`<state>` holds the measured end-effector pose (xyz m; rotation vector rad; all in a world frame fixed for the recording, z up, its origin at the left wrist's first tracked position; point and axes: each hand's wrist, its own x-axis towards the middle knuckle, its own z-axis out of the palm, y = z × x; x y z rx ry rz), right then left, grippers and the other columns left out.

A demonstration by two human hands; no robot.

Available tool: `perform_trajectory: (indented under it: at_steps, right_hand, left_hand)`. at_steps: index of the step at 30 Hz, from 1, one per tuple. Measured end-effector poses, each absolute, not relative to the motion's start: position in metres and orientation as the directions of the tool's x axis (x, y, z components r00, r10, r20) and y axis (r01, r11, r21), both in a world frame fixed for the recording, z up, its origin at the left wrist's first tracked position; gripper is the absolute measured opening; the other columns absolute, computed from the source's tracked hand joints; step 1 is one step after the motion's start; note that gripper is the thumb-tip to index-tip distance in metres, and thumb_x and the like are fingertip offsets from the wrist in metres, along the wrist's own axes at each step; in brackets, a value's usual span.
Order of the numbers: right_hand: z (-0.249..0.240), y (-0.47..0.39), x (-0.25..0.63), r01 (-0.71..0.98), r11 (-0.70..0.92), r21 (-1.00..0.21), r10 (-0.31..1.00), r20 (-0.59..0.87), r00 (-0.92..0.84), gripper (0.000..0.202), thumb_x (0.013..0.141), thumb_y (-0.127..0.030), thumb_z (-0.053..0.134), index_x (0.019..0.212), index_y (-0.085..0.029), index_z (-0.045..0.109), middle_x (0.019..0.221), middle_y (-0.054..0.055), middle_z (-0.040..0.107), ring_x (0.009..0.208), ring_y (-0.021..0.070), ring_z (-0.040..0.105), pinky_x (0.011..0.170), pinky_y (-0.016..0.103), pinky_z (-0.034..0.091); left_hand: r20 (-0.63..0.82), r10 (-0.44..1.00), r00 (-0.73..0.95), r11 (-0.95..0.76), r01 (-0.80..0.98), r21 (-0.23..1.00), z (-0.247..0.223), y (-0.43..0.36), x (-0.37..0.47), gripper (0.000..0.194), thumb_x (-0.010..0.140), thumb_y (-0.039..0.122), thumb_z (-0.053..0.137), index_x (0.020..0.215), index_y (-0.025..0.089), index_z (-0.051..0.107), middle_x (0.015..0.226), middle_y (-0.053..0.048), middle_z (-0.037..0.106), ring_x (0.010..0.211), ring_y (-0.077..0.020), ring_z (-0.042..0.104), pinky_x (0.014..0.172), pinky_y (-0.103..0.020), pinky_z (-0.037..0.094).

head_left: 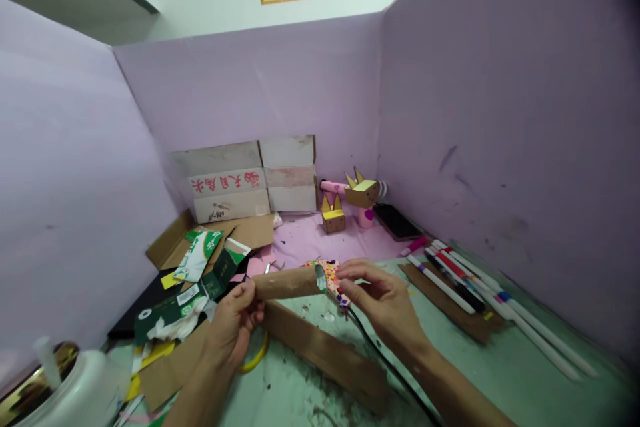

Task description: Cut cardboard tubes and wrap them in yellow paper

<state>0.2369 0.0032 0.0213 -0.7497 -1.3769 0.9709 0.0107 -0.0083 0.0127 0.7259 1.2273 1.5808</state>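
Observation:
My left hand (pixel 236 320) grips the near end of a brown cardboard tube (pixel 287 283) between thumb and fingers. The tube lies roughly level, and its open end faces right. Just beyond that end hovers my right hand (pixel 383 297), its thumb and fingers apart and nothing visible between them. Behind its fingertips is a colourful patterned object (pixel 331 272) with a black cord (pixel 383 347); its kind is partly hidden. Under the tube, a long brown cardboard strip (pixel 325 353) lies slantwise on the table. A yellow scissors handle (pixel 257 355) shows beside my left hand.
Cardboard scraps and green packaging (pixel 173 310) pile up at left, near a white pot-like container (pixel 75 387). Small cardboard animal heads (pixel 333 217) and a phone (pixel 397 221) stand farther back. Several markers (pixel 460 273) lie at right. Purple-covered walls (pixel 250 87) surround the table.

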Motion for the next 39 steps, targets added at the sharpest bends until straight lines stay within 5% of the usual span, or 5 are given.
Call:
perform_trajectory:
  at_steps: [11,16,24,30,39]
  right_hand:
    - [0.014,0.006,0.233,0.064,0.518,-0.853,0.836,0.488,-0.251,0.026,0.067,-0.004,0.052,0.064,-0.019,0.072,0.100,0.009,0.070,0.091,0.0211,0.064,0.082,0.033,0.048]
    - [0.013,0.005,0.236,0.220,0.508,-0.833,0.844,0.429,-0.323,0.028,0.067,-0.005,0.055,0.078,-0.023,0.073,0.141,0.008,0.041,0.119,0.0258,0.049,0.099,0.042,0.036]
    - [0.009,0.006,0.239,0.344,0.622,-0.704,0.781,0.519,-0.348,0.025,0.063,-0.003,0.056,0.075,-0.021,0.069,0.150,0.005,0.021,0.131,0.0279,0.029,0.104,0.047,0.026]
    - [0.010,0.006,0.236,0.353,0.486,-0.800,0.874,0.456,-0.170,0.022,0.078,-0.016,0.052,0.089,-0.020,0.070,0.098,0.010,0.062,0.084,0.0214,0.060,0.075,0.037,0.048]
    - [0.020,-0.001,0.225,-0.145,-0.064,-0.987,0.921,-0.003,-0.389,0.040,0.070,-0.041,0.063,0.098,-0.012,0.066,0.051,-0.004,0.055,0.039,0.0108,0.054,0.039,0.022,0.044]
  left_hand:
    - [-0.064,0.963,-0.260,-0.013,-0.285,0.958,0.009,-0.013,0.019,0.035,0.049,0.037,0.081,0.066,0.011,0.065,0.058,0.001,0.056,0.050,-0.0089,0.049,0.039,-0.017,0.039]
    - [-0.054,0.980,-0.191,0.002,-0.264,0.965,0.009,-0.018,0.022,0.034,0.062,0.039,0.074,0.082,0.013,0.066,0.074,-0.003,0.062,0.062,-0.0133,0.054,0.044,-0.021,0.045]
    - [-0.069,0.978,-0.196,-0.004,-0.349,0.937,0.012,-0.019,0.032,0.033,0.055,0.037,0.079,0.074,0.014,0.066,0.064,0.000,0.060,0.055,-0.0129,0.054,0.040,-0.022,0.045]
    - [0.012,0.930,-0.366,-0.136,-0.315,0.939,0.021,-0.020,0.031,0.037,0.047,0.038,0.083,0.068,0.012,0.068,0.060,0.000,0.063,0.051,-0.0110,0.054,0.046,-0.021,0.047]
    - [0.114,0.953,-0.281,-0.185,-0.240,0.953,0.012,-0.027,0.040,0.030,0.058,0.036,0.077,0.080,0.017,0.072,0.072,-0.002,0.068,0.071,-0.0164,0.059,0.064,-0.023,0.048]
